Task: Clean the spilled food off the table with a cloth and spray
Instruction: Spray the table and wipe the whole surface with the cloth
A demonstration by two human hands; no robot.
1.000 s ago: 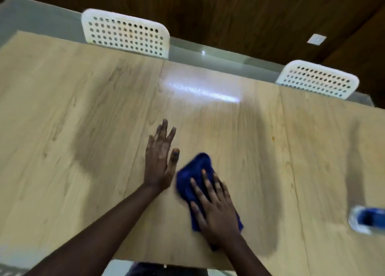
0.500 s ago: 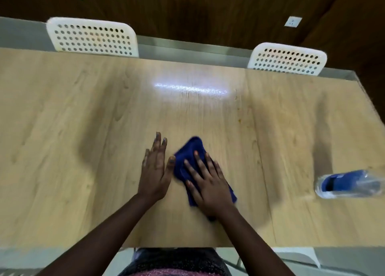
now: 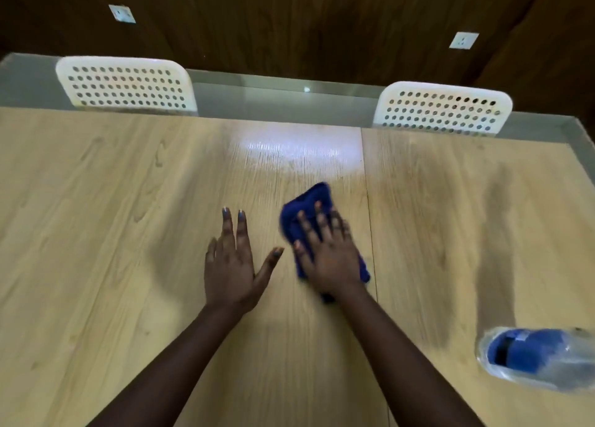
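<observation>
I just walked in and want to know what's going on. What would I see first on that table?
First you'd spot the crumpled dark blue cloth in the middle of the pale wooden table, with the right hand pressing flat on it. Beside it, the left hand rests flat with fingers spread. At the right edge is a clear plastic bottle with a blue label.

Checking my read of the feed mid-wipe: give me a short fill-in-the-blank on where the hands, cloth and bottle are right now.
1. The right hand presses flat on the ____ cloth.
2. The left hand rests on the table, holding ____.
3. The bottle lies to the ____ of the cloth.
4. Beyond the table's far edge stand ____ white chairs.

Missing words: blue; nothing; right; two
</observation>
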